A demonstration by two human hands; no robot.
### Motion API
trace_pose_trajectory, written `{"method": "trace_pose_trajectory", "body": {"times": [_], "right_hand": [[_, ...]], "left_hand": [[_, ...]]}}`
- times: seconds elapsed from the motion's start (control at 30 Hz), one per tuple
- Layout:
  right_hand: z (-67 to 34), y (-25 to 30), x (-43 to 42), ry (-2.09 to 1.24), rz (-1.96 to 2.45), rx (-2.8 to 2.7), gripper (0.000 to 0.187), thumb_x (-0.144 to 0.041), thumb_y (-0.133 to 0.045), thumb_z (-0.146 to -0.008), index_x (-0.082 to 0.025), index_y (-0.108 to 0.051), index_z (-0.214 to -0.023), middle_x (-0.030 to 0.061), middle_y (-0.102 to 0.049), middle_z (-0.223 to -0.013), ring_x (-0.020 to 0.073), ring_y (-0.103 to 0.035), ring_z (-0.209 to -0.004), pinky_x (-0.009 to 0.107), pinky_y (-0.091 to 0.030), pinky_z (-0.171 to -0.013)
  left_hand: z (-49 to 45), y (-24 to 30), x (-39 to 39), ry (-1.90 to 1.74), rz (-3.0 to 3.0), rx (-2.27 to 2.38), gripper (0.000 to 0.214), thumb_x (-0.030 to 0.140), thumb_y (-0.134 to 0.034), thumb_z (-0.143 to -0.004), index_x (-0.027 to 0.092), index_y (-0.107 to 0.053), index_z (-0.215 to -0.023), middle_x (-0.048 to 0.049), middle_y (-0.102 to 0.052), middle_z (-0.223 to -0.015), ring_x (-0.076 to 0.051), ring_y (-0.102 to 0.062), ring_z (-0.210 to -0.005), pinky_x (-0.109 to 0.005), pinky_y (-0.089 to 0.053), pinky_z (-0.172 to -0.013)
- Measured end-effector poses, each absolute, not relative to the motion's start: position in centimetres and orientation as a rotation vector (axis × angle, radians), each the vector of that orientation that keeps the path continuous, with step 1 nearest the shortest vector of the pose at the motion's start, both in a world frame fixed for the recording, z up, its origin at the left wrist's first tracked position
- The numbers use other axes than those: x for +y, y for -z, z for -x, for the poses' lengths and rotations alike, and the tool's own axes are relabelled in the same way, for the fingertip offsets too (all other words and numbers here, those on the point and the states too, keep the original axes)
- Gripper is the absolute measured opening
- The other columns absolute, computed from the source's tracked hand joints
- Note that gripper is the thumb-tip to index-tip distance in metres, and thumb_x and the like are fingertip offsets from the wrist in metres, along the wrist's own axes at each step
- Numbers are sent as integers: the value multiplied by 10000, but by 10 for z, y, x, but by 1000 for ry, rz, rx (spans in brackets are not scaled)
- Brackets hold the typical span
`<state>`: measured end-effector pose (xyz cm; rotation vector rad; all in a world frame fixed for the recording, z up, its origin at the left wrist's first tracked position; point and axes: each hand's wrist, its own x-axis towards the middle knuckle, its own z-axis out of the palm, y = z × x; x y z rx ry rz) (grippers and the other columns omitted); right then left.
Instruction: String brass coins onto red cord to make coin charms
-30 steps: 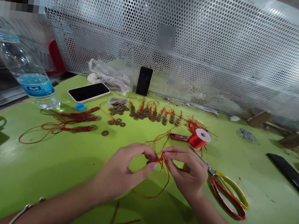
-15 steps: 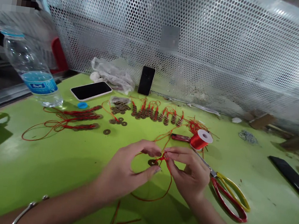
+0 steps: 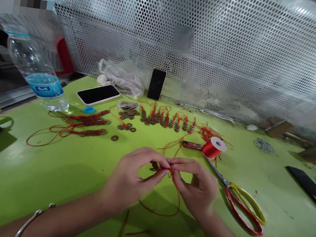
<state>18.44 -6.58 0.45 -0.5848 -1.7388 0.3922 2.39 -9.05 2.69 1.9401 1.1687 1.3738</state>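
Both my hands meet above the green table, working on one thin red cord (image 3: 176, 187). My left hand (image 3: 135, 176) pinches the cord between thumb and index finger. A round holed coin (image 3: 153, 169) hangs on the cord behind those fingers, partly hidden. My right hand (image 3: 197, 186) is closed in a pinch on the cord just right of the left fingertips, where a small knot or loop shows. The cord's loose length curves down below the hands and back toward the left.
Right of my hand lie scissors (image 3: 226, 184), a red thread spool (image 3: 214, 148) and a red lighter-like stick (image 3: 192, 145). Behind are strung coins (image 3: 158, 119), loose coins (image 3: 129, 112) and phones (image 3: 98, 94). Left stand a water bottle (image 3: 44, 84) and corded coins (image 3: 93, 121).
My left thumb and index finger have closed onto the cord beside the right fingertips; they were apart before. The coin has shifted left and turned more edge-on. The view has shifted slightly.
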Motion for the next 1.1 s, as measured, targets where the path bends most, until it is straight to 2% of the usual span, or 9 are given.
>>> {"method": "trace_pose_trajectory", "body": {"times": [0.17,0.3,0.53,0.7,0.83,0.97,1.1], "right_hand": [[-186,-5,-65,-482,589,-1727,263,19,-601,-731,-204,-612,-870,50,-691,-803,164,-684,-779,293,-579,-682],[-189,-5,-65,-578,608,-1731,269,9,-585,-754,-228,-605,-877,27,-686,-840,150,-665,-826,284,-555,-731],[-196,-12,-64,-979,716,-1773,258,-136,-501,-874,-262,-556,-1092,34,-664,-1014,138,-629,-950,267,-522,-831],[-194,-11,-61,-984,797,-1826,113,-214,-622,-807,-220,-614,-919,29,-685,-875,146,-639,-822,264,-531,-760],[-192,-10,-60,-879,881,-1808,38,-205,-633,-789,-189,-643,-822,40,-691,-782,144,-644,-731,257,-534,-677],[-190,-9,-60,-821,891,-1781,38,-178,-648,-766,-175,-667,-799,43,-698,-733,142,-657,-658,255,-540,-619],[-190,-10,-59,-924,879,-1733,67,-211,-647,-784,-170,-671,-831,39,-695,-700,144,-666,-621,259,-553,-595]], "left_hand": [[-23,-27,-90,-1360,-1920,1196,100,87,-631,-744,186,-627,-755,27,-645,-726,-94,-594,-681,-176,-454,-637],[-23,-27,-89,-1377,-1900,1214,120,102,-649,-728,189,-630,-809,25,-658,-742,-101,-600,-674,-182,-464,-631],[-22,-30,-87,-1341,-1904,1232,77,125,-637,-746,195,-643,-779,20,-671,-753,-109,-612,-694,-196,-465,-651],[-23,-30,-86,-1311,-1780,1255,51,141,-628,-745,184,-632,-774,15,-661,-741,-109,-598,-684,-196,-468,-648],[-23,-25,-83,-1193,-1582,1186,79,206,-626,-760,168,-626,-830,-13,-665,-780,-134,-611,-738,-229,-486,-687],[-21,-20,-78,-1092,-1447,1127,138,272,-631,-773,152,-638,-842,-33,-674,-762,-148,-615,-716,-249,-485,-667],[-20,-20,-76,-1082,-1463,1153,142,297,-632,-782,162,-675,-792,-37,-698,-757,-165,-627,-723,-261,-483,-674]]}}
